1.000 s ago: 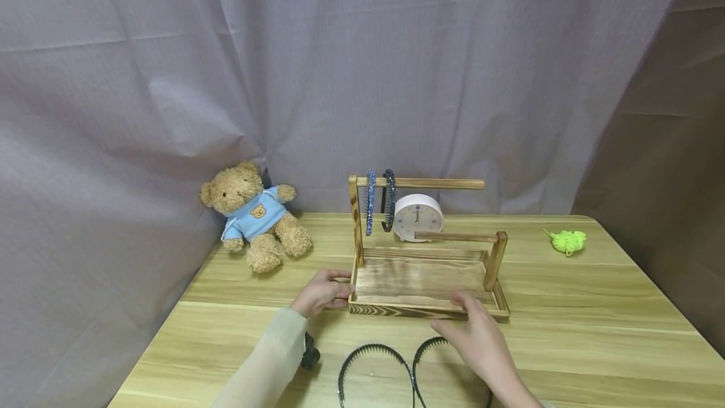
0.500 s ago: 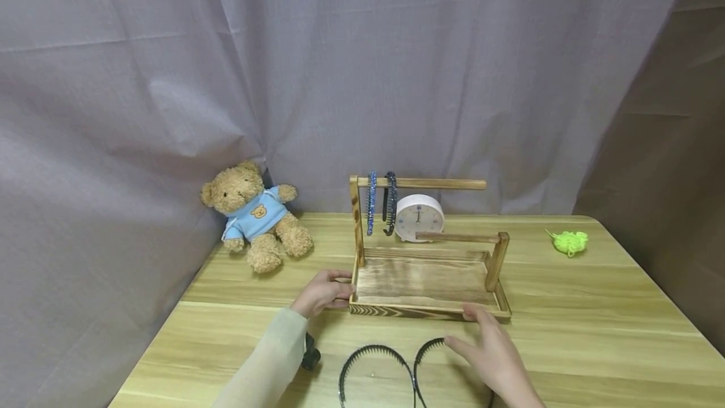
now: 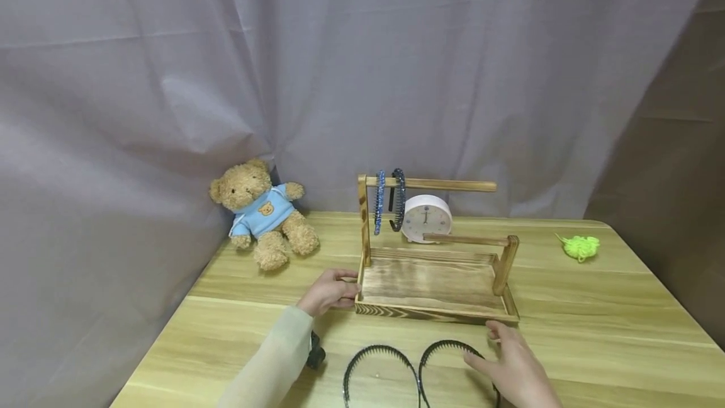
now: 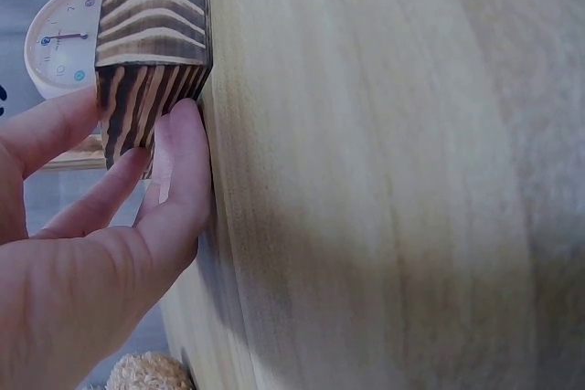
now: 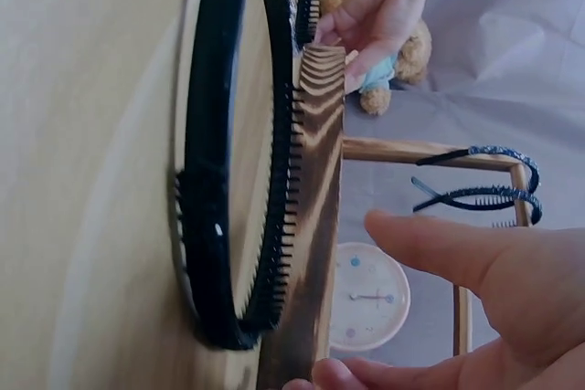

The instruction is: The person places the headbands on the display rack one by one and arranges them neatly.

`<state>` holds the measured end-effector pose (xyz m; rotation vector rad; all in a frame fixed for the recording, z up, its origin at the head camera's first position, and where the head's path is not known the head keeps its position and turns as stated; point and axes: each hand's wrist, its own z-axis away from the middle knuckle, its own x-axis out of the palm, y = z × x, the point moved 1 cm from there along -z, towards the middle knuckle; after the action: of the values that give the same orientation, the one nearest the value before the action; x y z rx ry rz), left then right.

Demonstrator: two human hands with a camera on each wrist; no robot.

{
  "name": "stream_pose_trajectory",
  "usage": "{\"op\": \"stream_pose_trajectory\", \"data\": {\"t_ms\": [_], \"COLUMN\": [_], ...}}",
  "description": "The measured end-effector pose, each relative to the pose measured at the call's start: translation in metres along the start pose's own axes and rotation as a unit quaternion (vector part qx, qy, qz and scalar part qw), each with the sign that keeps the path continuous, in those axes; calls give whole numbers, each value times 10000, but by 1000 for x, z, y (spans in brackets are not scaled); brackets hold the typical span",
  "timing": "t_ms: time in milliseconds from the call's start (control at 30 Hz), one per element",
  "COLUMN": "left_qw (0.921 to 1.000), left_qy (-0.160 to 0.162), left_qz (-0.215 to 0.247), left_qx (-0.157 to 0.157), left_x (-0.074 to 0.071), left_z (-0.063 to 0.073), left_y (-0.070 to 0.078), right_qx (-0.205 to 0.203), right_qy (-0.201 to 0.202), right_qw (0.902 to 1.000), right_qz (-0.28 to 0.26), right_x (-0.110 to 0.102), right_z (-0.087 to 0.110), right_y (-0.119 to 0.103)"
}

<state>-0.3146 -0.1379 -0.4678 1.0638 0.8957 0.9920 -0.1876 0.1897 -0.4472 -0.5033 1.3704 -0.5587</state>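
My left hand (image 3: 333,289) holds the left end of a wooden headband stand (image 3: 430,315), thumb and fingers on its end wall. A blue glittery headband (image 3: 379,203) and a dark glittery one (image 3: 399,200) hang from the stand's upper bar. Its lower bar is bare. By the front right corner is my right hand (image 3: 518,364), its thumb extended and its fingertips close to the tray edge. Two toothed black headbands lie at the front: the left one (image 3: 378,347) is sparkly, and the right one (image 3: 447,342) passes under my right thumb in the head view.
A white round clock (image 3: 427,216) stands behind the stand. To the left sits a teddy bear (image 3: 262,213) in a blue shirt. Bright green yarn (image 3: 580,247) lies at the table's right side. A grey curtain (image 3: 396,68) hangs behind the table (image 3: 600,326).
My right hand has moved right and toward me, from the stand's front edge to its front right corner. My left hand stays at the left end. The head view has turned slightly left.
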Motion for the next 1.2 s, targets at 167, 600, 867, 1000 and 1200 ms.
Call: {"op": "stream_pose_trajectory", "data": {"t_ms": [167,600,867,1000,1200], "left_qw": [10000,10000,9999,10000,9999], "left_qy": [8,53,96,83,117], "left_qz": [19,16,0,-9,16], "left_qx": [10,-35,-40,-29,-77], "left_x": [0,0,2,3,3], "left_z": [-1,-2,2,2,-1], "left_y": [2,2,3,2,0], "right_qx": [55,232,131,118,148], "right_qy": [-110,-755,-858,-846,-859], "right_qw": [9999,9967,9962,9963,9950], "right_qz": [25,-193,75,-83,-486], "right_x": [-4,3,11,13,12], "right_z": [1,10,10,9,8], "right_y": [5,21,28,30,33]}}
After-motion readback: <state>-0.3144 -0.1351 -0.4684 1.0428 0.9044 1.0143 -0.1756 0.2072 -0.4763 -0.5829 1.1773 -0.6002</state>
